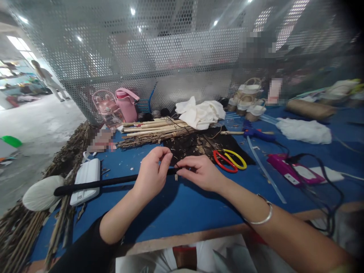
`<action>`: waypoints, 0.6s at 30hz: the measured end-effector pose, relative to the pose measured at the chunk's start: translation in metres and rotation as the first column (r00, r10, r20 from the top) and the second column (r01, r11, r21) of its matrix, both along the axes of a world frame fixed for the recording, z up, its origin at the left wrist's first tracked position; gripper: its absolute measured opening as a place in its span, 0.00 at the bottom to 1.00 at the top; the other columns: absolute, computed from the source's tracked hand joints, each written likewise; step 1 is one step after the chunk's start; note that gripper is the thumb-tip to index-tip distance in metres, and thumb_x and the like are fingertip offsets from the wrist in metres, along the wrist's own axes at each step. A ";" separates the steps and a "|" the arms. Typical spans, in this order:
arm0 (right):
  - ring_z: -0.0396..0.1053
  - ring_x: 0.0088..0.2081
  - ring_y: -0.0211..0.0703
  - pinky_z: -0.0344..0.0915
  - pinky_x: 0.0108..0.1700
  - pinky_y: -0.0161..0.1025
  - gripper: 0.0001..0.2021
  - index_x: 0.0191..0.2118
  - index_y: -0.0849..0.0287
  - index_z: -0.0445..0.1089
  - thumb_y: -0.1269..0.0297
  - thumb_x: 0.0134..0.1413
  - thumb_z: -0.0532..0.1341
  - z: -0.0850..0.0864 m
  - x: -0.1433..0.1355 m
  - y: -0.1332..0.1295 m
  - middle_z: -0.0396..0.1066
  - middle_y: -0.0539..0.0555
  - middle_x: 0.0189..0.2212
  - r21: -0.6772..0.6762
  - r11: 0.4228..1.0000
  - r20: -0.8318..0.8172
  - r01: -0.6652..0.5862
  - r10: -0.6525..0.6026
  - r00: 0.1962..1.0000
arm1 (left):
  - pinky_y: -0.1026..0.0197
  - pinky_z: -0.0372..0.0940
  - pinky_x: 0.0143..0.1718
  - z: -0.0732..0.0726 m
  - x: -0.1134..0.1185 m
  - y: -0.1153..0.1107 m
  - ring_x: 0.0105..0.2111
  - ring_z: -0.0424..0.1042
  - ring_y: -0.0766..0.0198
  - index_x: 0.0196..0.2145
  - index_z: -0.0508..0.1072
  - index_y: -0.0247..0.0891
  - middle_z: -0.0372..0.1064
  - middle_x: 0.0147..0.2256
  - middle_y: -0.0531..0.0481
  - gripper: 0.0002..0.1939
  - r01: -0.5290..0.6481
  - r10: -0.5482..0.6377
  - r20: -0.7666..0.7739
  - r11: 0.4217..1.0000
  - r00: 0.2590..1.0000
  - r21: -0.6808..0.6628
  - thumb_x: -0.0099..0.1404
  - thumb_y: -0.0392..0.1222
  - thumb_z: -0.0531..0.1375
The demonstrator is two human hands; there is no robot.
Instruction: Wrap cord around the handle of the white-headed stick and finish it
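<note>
**Both hands pinched on a black rod, mid-table**

Fingers first. Left hand (152, 172): thumb and forefinger closed together over the black rod (96, 184), the other fingers curled down beside them. Right hand (199, 172): fingertips drawn in tight on the rod's near end, where a small pale fleck shows just below the grip. What that fleck is, too small to tell. The two hands sit just beside each other, almost touching.

Handling, as a judgement: fine work at a rod's end goes best with the left hand as the steady anchor and the right doing the small moves. The long free length runs out to the left, so the rod could swing or roll; resting it on the table (182, 206) would hold it quiet.

The rod lies across the middle of the blue table, running left toward its left edge, where it passes over a white case (85, 181) and ends beside a pale rounded pad (41, 194).

Outward: red-and-yellow scissors (229, 160) just right of the right hand, on a dark cloth (196, 144). Behind, a bundle of sticks (155, 131) and white fabric (200, 112). Toward the right edge, a blue glue gun (257, 133) and a pink phone (287, 170) with a black cable. A silver bangle (263, 214) on the right wrist.
</note>
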State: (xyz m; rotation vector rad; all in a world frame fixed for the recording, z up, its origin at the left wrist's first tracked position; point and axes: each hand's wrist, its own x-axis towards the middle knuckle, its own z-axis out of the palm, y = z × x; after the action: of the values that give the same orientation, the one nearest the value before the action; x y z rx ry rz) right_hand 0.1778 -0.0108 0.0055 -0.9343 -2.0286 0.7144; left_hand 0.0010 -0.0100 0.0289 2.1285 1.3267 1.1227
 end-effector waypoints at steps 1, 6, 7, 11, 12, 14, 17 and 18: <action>0.68 0.29 0.37 0.63 0.33 0.33 0.05 0.34 0.60 0.73 0.66 0.53 0.60 0.000 -0.001 0.000 0.72 0.52 0.27 0.044 0.999 -0.001 -0.001 0.001 1.000 | 0.64 0.59 0.34 0.000 0.000 0.001 0.31 0.65 0.66 0.33 0.67 0.38 0.67 0.30 0.51 0.08 0.002 -0.002 -0.001 1.000 1.000 0.016 0.66 0.42 0.50; 0.68 0.30 0.37 0.63 0.34 0.33 0.06 0.29 0.61 0.73 0.69 0.53 0.59 0.000 0.000 0.001 0.71 0.53 0.28 0.031 0.997 -0.152 0.070 -0.065 0.986 | 0.66 0.62 0.31 -0.003 0.000 0.002 0.33 0.69 0.66 0.35 0.70 0.39 0.70 0.34 0.51 0.08 0.072 -0.072 -0.003 0.997 0.997 -0.018 0.64 0.42 0.53; 0.68 0.30 0.37 0.63 0.33 0.33 0.06 0.29 0.61 0.73 0.69 0.53 0.60 -0.001 0.001 0.002 0.71 0.52 0.27 0.006 0.996 -0.162 0.086 -0.083 0.983 | 0.66 0.62 0.30 -0.004 0.000 0.002 0.34 0.70 0.65 0.39 0.69 0.39 0.71 0.35 0.51 0.09 0.100 -0.101 -0.009 0.994 0.995 -0.054 0.63 0.42 0.54; 0.68 0.29 0.37 0.63 0.32 0.33 0.05 0.28 0.61 0.74 0.68 0.51 0.61 -0.001 0.002 0.001 0.72 0.51 0.26 -0.052 0.994 -0.126 0.093 -0.099 0.987 | 0.62 0.65 0.37 -0.005 -0.001 -0.002 0.38 0.73 0.59 0.57 0.55 0.40 0.74 0.37 0.50 0.32 0.197 -0.227 -0.169 0.964 0.959 -0.179 0.57 0.43 0.60; 0.68 0.28 0.37 0.63 0.32 0.33 0.05 0.28 0.61 0.74 0.69 0.51 0.61 0.000 0.002 0.001 0.73 0.51 0.25 -0.052 0.994 -0.113 0.096 -0.101 0.988 | 0.60 0.65 0.38 -0.004 -0.001 -0.003 0.39 0.73 0.58 0.60 0.52 0.41 0.75 0.37 0.50 0.35 0.200 -0.240 -0.223 0.962 0.945 -0.186 0.56 0.45 0.60; 0.68 0.28 0.37 0.63 0.32 0.33 0.06 0.28 0.61 0.74 0.69 0.51 0.60 0.002 0.000 0.000 0.73 0.51 0.25 -0.039 0.992 -0.098 0.119 -0.122 0.988 | 0.60 0.65 0.37 -0.004 -0.002 -0.004 0.40 0.74 0.56 0.62 0.47 0.44 0.75 0.38 0.50 0.38 0.187 -0.233 -0.297 0.967 0.926 -0.174 0.58 0.47 0.59; 0.67 0.27 0.36 0.62 0.32 0.33 0.06 0.27 0.61 0.74 0.72 0.50 0.59 0.004 -0.003 0.001 0.72 0.51 0.24 -0.028 0.986 -0.101 0.166 -0.168 0.981 | 0.60 0.64 0.35 -0.004 0.000 -0.005 0.39 0.74 0.57 0.63 0.42 0.50 0.76 0.39 0.53 0.38 0.167 -0.208 -0.327 0.975 0.922 -0.150 0.60 0.48 0.57; 0.67 0.27 0.36 0.62 0.32 0.33 0.06 0.26 0.61 0.74 0.72 0.50 0.59 0.004 -0.003 0.002 0.72 0.51 0.24 -0.044 0.984 -0.114 0.175 -0.179 0.977 | 0.61 0.64 0.35 -0.004 0.000 -0.005 0.38 0.74 0.57 0.63 0.41 0.50 0.75 0.40 0.54 0.39 0.163 -0.205 -0.327 0.975 0.923 -0.153 0.60 0.48 0.57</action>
State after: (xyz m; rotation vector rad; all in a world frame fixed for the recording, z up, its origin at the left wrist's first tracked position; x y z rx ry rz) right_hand 0.1745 -0.0086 0.0094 -1.0523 -1.8103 0.6909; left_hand 0.0014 -0.0155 0.0251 2.3702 1.2633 0.5980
